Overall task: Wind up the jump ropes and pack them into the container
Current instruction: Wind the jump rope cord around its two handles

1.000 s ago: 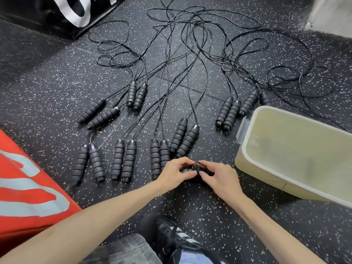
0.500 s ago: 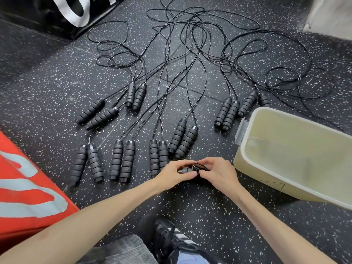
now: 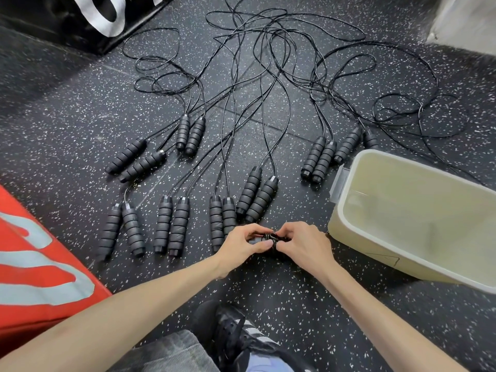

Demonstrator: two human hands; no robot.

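Both hands meet low on the speckled floor around one wound jump rope (image 3: 271, 238), a small black bundle of cord and handles. My left hand (image 3: 243, 244) pinches it from the left, my right hand (image 3: 304, 244) from the right; most of the bundle is hidden by my fingers. Several other jump ropes lie spread out beyond, with black ribbed handles in pairs (image 3: 256, 194) and thin black cords tangled further back (image 3: 268, 63). The pale plastic container (image 3: 349, 232) stands open to the right, nothing visible inside.
A red padded block (image 3: 40, 264) lies at the left. A black mat with white lettering (image 3: 88, 17) is at the top left. My black shoe (image 3: 233, 334) and jeans knee sit below my hands. A grey latch (image 3: 338, 185) sticks out from the container's near-left end.
My hands have stayed together on the bundle, with the fingers shifting slightly around the cord. The ropes on the floor and the container have not moved.
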